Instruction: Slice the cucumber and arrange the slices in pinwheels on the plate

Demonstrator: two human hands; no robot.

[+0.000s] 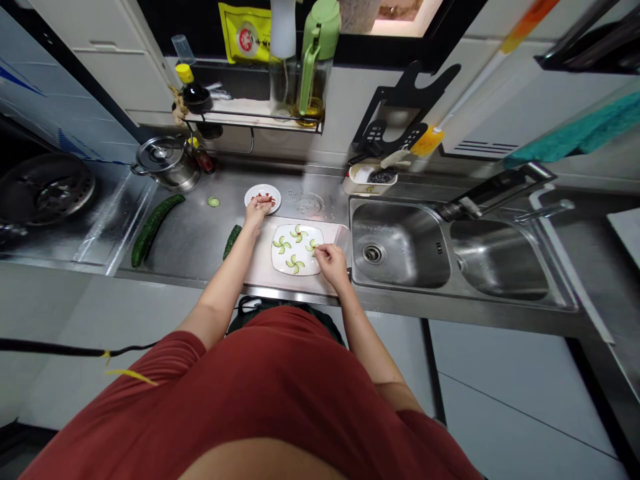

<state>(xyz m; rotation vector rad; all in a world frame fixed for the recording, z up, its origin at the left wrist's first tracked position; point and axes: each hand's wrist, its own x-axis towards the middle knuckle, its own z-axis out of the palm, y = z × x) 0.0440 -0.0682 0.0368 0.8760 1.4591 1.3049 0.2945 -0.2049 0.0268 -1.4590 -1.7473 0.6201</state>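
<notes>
A white square plate (pixel 297 272) carries several pinwheel patterns of thin green cucumber slices (pixel 295 265). At its right rim my right hand (pixel 331 263) has thumb and fingertips pinched together beside the right-hand pinwheel; whatever they hold is too small to name. My left hand (pixel 257 212) reaches over a small white dish (pixel 276 193) with small red pieces (pixel 270 199) in it. Its fingers are closed together at the dish's near side, and their contents are hidden. Below the square plate lies a pale cutting board (pixel 265 267). My left forearm partly covers a cucumber piece (pixel 231 241).
A whole cucumber (pixel 154 227) and a cucumber end (pixel 213 201) lie on the steel counter to the left. Behind them stands a lidded pot (pixel 167 163). To the right is a double sink (pixel 405 243) with a faucet (pixel 500 190). A bottle shelf (pixel 255 119) hangs above.
</notes>
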